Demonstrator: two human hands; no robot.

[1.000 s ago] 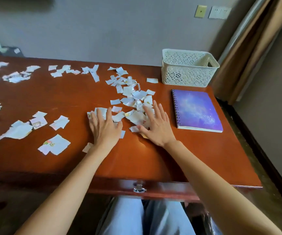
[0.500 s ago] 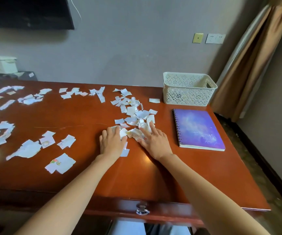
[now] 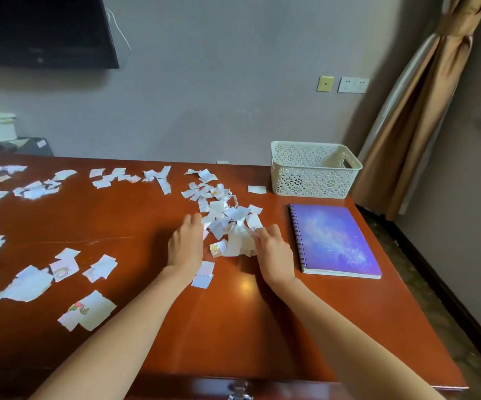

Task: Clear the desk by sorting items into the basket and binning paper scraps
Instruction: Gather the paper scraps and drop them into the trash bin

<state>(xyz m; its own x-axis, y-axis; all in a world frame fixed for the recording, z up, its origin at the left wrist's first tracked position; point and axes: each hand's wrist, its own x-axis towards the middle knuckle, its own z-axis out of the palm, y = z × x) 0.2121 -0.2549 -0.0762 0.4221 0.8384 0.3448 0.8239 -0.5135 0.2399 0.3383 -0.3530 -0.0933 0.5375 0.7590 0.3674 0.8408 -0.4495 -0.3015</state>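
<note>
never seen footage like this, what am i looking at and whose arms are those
No machine here: these are a person's two bare hands, filmed by one wide-angle camera worn on their head, looking down. The glossy red-brown wooden desk is strewn with torn white paper scraps. A white lattice plastic basket and a purple spiral-bound notebook sit at its right. The left hand cups one side of the central scrap pile; the right hand pinches scraps on the other. Whether the left grips any is unclear.
</note>
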